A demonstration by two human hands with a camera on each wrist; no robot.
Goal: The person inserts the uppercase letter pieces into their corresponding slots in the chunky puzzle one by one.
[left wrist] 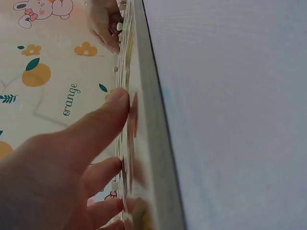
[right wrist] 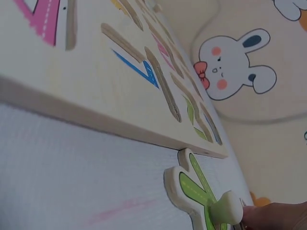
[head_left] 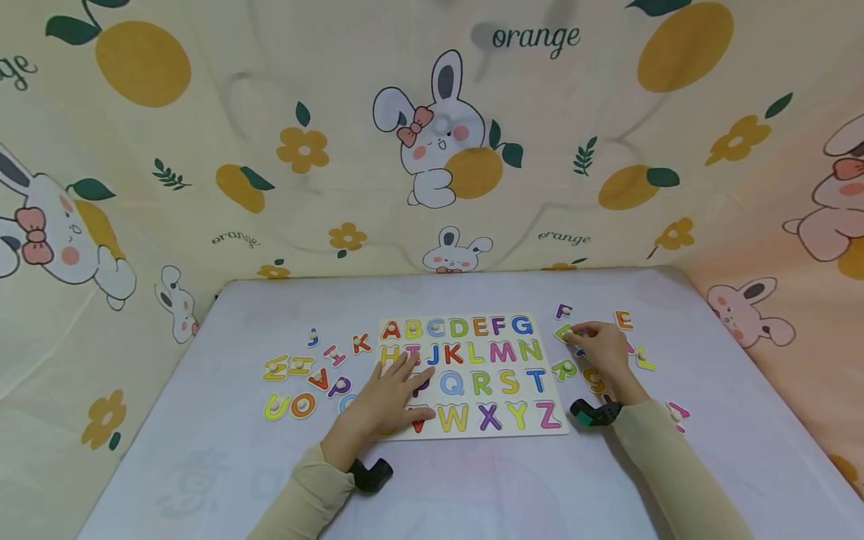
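My left hand [head_left: 388, 397] rests with spread fingers on the left part of a pale alphabet puzzle board [head_left: 497, 397], covering some of its letters. In the left wrist view its thumb [left wrist: 112, 110] and fingertips lie along the board's top face. To the right of the board, my right hand [head_left: 604, 351] pinches a small green letter piece [head_left: 562, 332], partly hidden by the fingertips. Just nearer lies a green R piece [head_left: 564, 370]. The right wrist view shows a green knobbed piece [right wrist: 192, 184] beside the board's edge, with a fingertip [right wrist: 276, 215] behind its pale knob.
Loose letters lie left of the board, among them a red K [head_left: 361, 343], an orange O [head_left: 303, 406] and a yellow U [head_left: 276, 407]. On the right are a purple F [head_left: 563, 311], an orange E [head_left: 624, 320] and a yellow-green L [head_left: 645, 360]. A printed cloth [head_left: 378, 247] hangs behind.
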